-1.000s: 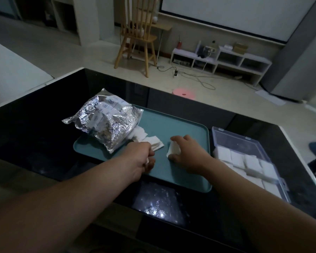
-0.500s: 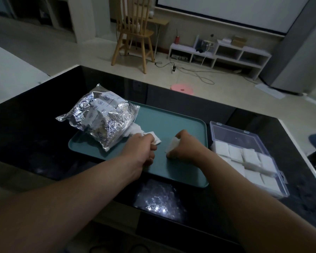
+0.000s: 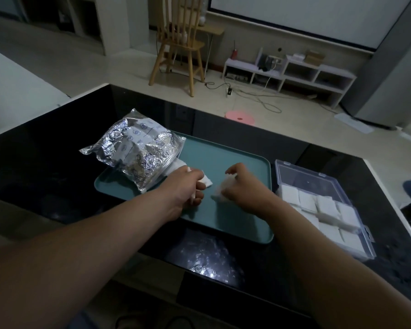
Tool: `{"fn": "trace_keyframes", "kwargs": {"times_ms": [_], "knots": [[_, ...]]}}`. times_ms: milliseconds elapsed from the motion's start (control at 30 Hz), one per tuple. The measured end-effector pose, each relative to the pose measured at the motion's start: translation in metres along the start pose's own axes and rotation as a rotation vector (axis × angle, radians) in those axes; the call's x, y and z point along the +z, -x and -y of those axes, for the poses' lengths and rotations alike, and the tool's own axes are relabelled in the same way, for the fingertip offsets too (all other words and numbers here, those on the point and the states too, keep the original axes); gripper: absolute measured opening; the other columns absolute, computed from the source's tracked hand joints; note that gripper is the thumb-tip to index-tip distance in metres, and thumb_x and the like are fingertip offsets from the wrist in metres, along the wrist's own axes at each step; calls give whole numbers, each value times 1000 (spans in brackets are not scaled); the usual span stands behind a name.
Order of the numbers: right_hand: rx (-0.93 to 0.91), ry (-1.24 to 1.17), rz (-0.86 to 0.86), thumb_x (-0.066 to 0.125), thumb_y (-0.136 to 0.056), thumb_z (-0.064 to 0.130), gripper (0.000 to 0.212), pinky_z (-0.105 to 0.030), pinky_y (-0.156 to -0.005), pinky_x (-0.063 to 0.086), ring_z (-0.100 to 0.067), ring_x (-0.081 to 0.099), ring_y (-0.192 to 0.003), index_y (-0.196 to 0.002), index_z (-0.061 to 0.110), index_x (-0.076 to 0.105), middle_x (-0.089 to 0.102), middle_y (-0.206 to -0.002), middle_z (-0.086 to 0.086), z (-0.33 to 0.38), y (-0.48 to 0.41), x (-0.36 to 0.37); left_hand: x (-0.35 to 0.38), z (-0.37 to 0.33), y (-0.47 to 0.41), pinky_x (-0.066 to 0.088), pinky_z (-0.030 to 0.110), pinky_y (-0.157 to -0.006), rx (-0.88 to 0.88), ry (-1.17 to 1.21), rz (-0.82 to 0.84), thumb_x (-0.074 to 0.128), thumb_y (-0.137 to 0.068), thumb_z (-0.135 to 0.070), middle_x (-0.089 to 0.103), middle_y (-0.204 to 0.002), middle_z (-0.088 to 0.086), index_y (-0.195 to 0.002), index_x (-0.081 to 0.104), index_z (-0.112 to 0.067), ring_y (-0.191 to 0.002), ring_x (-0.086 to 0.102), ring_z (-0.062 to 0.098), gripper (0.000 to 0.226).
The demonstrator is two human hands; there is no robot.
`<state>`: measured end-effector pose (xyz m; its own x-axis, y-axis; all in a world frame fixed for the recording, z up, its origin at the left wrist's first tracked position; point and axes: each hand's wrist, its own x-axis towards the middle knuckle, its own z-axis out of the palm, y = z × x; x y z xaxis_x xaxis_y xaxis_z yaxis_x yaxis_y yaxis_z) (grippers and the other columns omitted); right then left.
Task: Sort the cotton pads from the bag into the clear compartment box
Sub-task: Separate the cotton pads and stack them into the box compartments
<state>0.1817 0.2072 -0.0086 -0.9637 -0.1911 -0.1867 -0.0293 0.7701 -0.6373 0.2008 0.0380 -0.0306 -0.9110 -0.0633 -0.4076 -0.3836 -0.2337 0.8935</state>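
A crinkled silver foil bag (image 3: 138, 151) lies on the left end of a teal tray (image 3: 235, 160), its open mouth facing my hands. White cotton pads (image 3: 205, 181) spill out of it beside my left hand (image 3: 188, 186), whose curled fingers rest on those pads. My right hand (image 3: 241, 188) grips a small stack of white pads (image 3: 221, 188) just above the tray's middle. The clear compartment box (image 3: 318, 184) stands right of the tray with its lid open; several compartments hold white pads (image 3: 325, 205).
The tray and box sit on a glossy black table (image 3: 45, 162) whose far edge faces an open floor. Beyond it stand a wooden chair (image 3: 178, 43), a pink stool (image 3: 240, 117), a low white shelf (image 3: 290, 74) and loose cables.
My right hand has lifted its stack of pads slightly off the tray and opened a little. My left hand has stayed on the spilled pads by the bag mouth.
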Motion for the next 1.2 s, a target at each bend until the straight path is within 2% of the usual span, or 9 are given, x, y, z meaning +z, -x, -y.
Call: {"fn": "trace_keyframes", "kwargs": {"times_ms": [133, 267, 367, 500, 600, 767, 900, 1033, 1200], "knots": [[-60, -292, 131, 61, -96, 1, 20, -31, -68, 47, -21, 60, -84, -114, 11, 61, 67, -102, -12, 12, 5, -18, -6, -13, 10, 38, 20, -43, -76, 44, 156, 53, -103, -26, 51, -69, 9, -109, 52, -15, -54, 47, 19, 13], [-172, -387, 262, 68, -92, -4, 21, -26, -65, 44, -12, 58, -75, -107, 10, 66, 67, -92, -7, 18, 9, -27, -11, -19, 21, 59, 31, -57, -269, 28, 429, 49, -101, -59, 66, -85, 7, -107, 63, -17, -74, 68, 25, 45], [-205, -308, 315, 75, -88, -4, 23, -35, -75, 54, -23, 66, -81, -106, 10, 69, 72, -96, -19, 17, 11, -26, -11, -18, 25, 58, 28, -61, -314, 89, 640, 45, -97, -69, 63, -93, 12, -110, 64, -17, -78, 62, 23, 57], [-258, -264, 166, 77, -87, -2, 38, -39, -86, 58, -20, 72, -89, -118, 13, 61, 74, -101, -7, 20, 15, -19, -10, -16, 27, 51, 19, -51, -295, 61, 611, 47, -101, -59, 62, -90, 9, -112, 60, -24, -68, 55, 15, 39], [-276, -233, -51, 81, -90, 18, 36, -32, -95, 56, -6, 68, -104, -119, 21, 59, 70, -112, 8, 21, 18, -15, -11, -16, 23, 54, 22, -57, -287, 177, 562, 51, -100, -52, 61, -86, 5, -106, 60, -20, -72, 56, 14, 34], [-288, -57, 135, 88, -78, 45, 49, -38, -103, 50, -14, 64, -111, -111, 28, 55, 68, -118, 7, 20, 24, -12, -10, -18, 21, 61, 34, -71, -213, 241, 526, 52, -100, -54, 56, -86, 5, -89, 74, -22, -70, 58, 13, 40], [-372, -50, 101, 86, -82, 32, 42, -48, -101, 51, -24, 63, -104, -103, 21, 51, 67, -109, -1, 23, 27, -5, -9, -18, 24, 56, 36, -81, -200, 209, 551, 52, -97, -62, 55, -82, 2, -78, 69, -24, -68, 56, 11, 46], [-403, -115, 120, 84, -80, 27, 39, -54, -104, 50, -26, 63, -105, -101, 22, 51, 66, -108, -2, 20, 26, -10, -13, -17, 20, 62, 38, -82, -198, 224, 533, 59, -88, -66, 59, -82, 2, -95, 60, -22, -70, 61, 13, 44], [-358, -346, 226, 92, -73, 28, 55, -51, -93, 60, -20, 69, -94, -106, 9, 53, 63, -95, 5, 17, 22, 6, -7, -13, 22, 58, 27, -73, -214, 195, 606, 44, -98, -64, 70, -83, 0, -83, 78, -20, -75, 66, 12, 57]]}}
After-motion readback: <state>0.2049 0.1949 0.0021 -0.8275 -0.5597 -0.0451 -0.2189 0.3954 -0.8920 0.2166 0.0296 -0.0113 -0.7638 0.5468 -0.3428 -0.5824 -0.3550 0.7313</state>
